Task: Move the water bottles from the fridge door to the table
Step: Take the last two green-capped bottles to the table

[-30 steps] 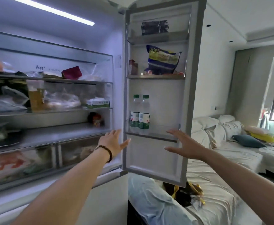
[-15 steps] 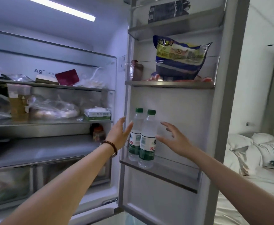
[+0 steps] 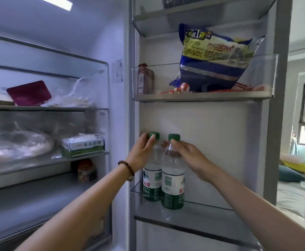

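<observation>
Two clear water bottles with green caps and green-and-white labels stand upright side by side on the lower shelf of the open fridge door. My left hand wraps the neck and shoulder of the left bottle, fingers just under its cap. My right hand closes around the neck of the right bottle, thumb at the cap. Both bottles still rest on the shelf. The table is not in view.
The door shelf above holds a blue-and-yellow food bag and a dark carton. The fridge interior at the left is packed with wrapped food, a red box and a green-and-white carton. A sofa with cushions lies to the right.
I have come closer to the door. Both hands, open and apart before, have reached in and closed on the necks of the two bottles.
</observation>
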Demonstrator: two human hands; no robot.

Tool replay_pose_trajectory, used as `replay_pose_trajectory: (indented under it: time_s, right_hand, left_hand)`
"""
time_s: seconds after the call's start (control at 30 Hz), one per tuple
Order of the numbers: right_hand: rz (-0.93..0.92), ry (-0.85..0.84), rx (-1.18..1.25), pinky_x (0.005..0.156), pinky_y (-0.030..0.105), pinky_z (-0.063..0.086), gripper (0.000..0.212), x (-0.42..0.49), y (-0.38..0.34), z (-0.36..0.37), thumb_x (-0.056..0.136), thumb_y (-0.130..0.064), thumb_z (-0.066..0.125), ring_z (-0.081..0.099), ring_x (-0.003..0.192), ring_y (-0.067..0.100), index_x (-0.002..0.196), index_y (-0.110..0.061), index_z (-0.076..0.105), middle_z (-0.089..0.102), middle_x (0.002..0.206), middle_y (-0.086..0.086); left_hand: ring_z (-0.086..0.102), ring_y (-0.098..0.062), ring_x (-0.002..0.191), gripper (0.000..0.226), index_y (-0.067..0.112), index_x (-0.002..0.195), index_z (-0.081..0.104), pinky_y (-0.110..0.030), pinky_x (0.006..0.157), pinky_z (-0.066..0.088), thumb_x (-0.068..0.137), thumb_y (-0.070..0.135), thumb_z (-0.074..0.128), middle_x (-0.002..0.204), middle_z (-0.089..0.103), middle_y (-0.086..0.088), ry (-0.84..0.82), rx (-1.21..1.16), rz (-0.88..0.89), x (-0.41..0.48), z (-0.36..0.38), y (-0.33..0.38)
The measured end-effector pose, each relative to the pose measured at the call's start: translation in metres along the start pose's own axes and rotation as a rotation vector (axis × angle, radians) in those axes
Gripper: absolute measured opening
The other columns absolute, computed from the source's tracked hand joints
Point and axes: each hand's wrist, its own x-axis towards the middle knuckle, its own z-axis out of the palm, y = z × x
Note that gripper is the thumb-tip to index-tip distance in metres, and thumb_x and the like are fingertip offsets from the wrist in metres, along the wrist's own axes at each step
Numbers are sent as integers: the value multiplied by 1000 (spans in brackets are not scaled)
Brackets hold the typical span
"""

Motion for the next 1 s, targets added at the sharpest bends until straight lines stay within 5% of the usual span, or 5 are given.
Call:
replay_pose_trajectory:
  time_s: [0.1,0.17,0.43,0.77,1.0]
  right_hand:
    - [-15,73,66,82,20,49,49,-3,3,1,73,-62,57,69,93,9,102,-25,69,75,98,-7]
    - [-41,118,114,72,19,52,45,-5,3,4,71,-58,61,71,85,11,97,-22,68,75,90,-4]
    - [-121,295,190,65,22,54,37,-12,4,17,69,-54,65,69,74,14,84,-21,71,72,79,2]
    - [-270,526,203,61,18,52,18,-10,-17,23,77,-36,71,67,63,9,78,-18,71,71,68,-2]
    - [-520,437,121,65,20,54,15,-17,-91,11,86,-30,65,67,68,11,89,-16,69,69,75,2]
  left_hand:
    - [57,1,72,25,17,103,56,-6,57,43,94,38,44,86,60,8,-61,-56,25,1,4,-3]
    - [59,6,71,27,18,103,59,-7,60,45,91,39,48,86,63,8,-109,-160,53,0,7,-3]
    - [66,-15,96,44,21,108,64,-31,82,53,81,54,52,103,71,3,-188,-374,4,-10,9,-12]
    - [66,-10,81,37,11,100,66,-20,70,53,79,41,58,91,69,-4,73,-490,148,-21,4,28]
    - [64,-9,75,31,9,97,65,-25,70,56,80,35,61,84,67,2,208,-454,303,-19,-28,109]
